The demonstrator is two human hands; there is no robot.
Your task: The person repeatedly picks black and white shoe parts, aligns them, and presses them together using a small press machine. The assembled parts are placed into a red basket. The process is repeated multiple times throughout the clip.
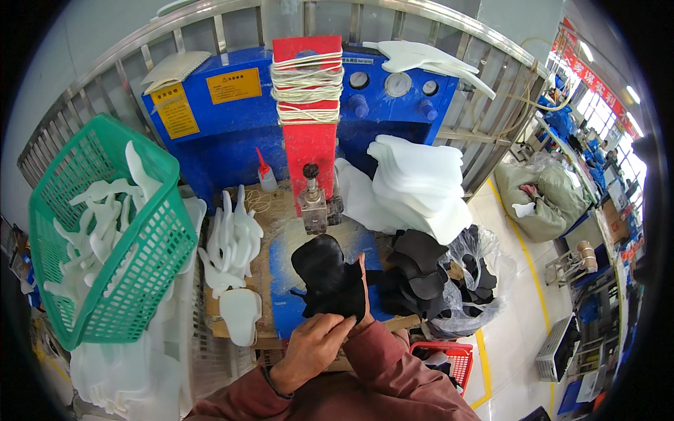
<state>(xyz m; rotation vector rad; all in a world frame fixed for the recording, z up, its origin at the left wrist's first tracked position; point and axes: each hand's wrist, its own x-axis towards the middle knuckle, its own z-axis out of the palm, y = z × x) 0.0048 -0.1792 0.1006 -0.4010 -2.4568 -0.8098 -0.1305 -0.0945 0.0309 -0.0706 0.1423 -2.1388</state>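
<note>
On blue work pad (284,281) below red press column (307,144), black shaped piece (328,277) lay flat, near edge in both hands. Left hand (312,347) curled, fingertips pinching piece's lower edge. Right hand (364,298) mostly hidden behind piece, thumb up along its right side; grip of other fingers unclear. Heap of black pieces (414,274) just beside, right. White moulded parts (232,245) left of pad; green basket (105,224) further left, holding more white parts.
</note>
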